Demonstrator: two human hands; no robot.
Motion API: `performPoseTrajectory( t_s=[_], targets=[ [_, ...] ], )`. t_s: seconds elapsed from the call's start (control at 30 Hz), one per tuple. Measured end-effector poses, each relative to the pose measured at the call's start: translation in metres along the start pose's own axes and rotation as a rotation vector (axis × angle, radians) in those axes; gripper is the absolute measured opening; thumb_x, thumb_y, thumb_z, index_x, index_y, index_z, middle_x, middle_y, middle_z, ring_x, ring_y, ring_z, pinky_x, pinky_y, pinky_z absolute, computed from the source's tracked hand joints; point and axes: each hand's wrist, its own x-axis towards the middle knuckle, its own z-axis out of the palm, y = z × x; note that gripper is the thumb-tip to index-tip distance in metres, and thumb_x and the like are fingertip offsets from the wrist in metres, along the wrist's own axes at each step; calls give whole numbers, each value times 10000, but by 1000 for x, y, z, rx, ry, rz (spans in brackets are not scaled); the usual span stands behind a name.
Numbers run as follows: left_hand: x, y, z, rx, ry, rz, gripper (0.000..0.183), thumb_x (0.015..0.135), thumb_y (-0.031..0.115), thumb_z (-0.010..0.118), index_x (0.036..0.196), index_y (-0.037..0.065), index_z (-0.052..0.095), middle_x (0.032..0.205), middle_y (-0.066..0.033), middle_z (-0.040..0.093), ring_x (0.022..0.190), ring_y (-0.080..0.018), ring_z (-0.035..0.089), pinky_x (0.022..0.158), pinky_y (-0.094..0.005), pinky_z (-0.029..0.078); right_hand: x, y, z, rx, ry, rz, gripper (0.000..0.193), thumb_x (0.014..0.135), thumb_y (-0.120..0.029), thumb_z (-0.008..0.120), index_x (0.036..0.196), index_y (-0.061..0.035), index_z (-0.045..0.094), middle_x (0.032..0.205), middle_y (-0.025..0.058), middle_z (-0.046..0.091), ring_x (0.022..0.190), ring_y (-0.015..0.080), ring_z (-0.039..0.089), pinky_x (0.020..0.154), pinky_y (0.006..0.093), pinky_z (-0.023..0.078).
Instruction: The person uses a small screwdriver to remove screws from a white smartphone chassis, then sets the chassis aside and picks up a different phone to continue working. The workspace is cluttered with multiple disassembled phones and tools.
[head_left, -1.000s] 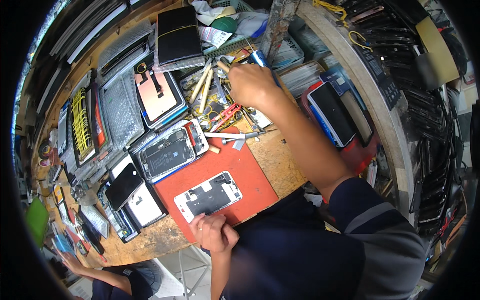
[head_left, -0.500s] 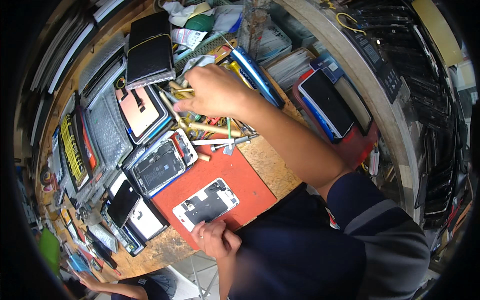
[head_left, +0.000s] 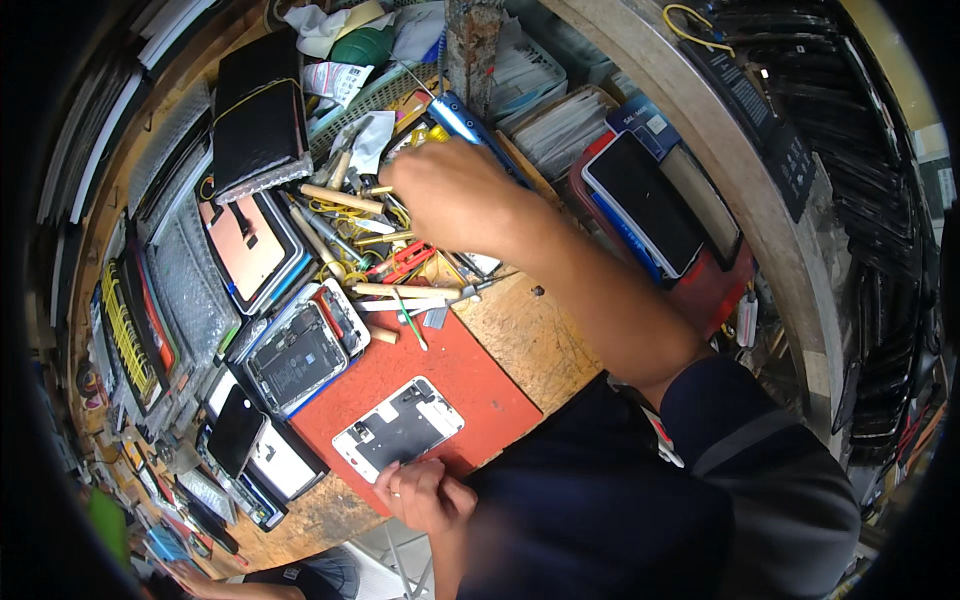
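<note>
A white-framed phone screen assembly, its dark inner side up, lies on a red mat. At its near edge my left hand has its fingers curled, with the fingertips touching the frame. My right hand reaches over a heap of tools, palm down; its fingertips are largely hidden behind the hand. Around it lie wooden-handled tools, red-handled pliers and a thin green stick.
Left of the mat stand an opened phone with its battery showing and a stack of tablet parts. A black wrapped parcel sits beyond. At right a phone lies on a red tray. Another person's arm shows at lower left.
My right hand has moved rightward across the tool heap, uncovering more wooden handles. The green stick has tilted. My left hand stays at the screen's edge while the view shifts a little.
</note>
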Motion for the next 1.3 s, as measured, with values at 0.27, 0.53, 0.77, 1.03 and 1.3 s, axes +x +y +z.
performPoseTrajectory(
  t_s=[0.27,0.53,0.77,1.03,1.3],
  targets=[
    [1,3,-2,-27,-36,-63,188,741,-68,557,862,52,635,775,-63,666,717,-231,619,959,-478,469,-12,24,-21,310,300,68,207,931,-65,612,1091,45,683,845,279,683,878,462,699,791,530,541],
    [4,3,-4,-1,-79,-69,179,754,-69,547,861,46,632,775,-63,661,714,-226,616,965,-471,465,-1,23,-23,654,405,40,223,1026,-181,640,1043,38,680,840,203,685,775,316,690,712,377,514],
    [3,3,-4,-8,-89,-76,171,755,-68,546,854,47,626,775,-61,657,710,-221,617,978,-475,464,8,25,-6,420,678,-261,264,1026,-204,677,909,29,634,815,109,557,734,285,574,700,381,466],
    [5,2,-7,-34,-86,-71,262,734,-72,569,921,103,624,799,-15,654,743,-182,637,949,-443,468,13,27,9,524,614,-158,153,996,-119,665,1058,-4,585,798,221,643,769,451,673,691,503,531],
    [7,3,-7,-30,-81,-67,268,731,-83,561,920,97,624,814,-20,665,750,-186,645,942,-438,474,19,26,25,376,613,-193,176,987,-58,647,1113,-9,534,787,259,688,773,469,706,649,533,552]
  ],
)
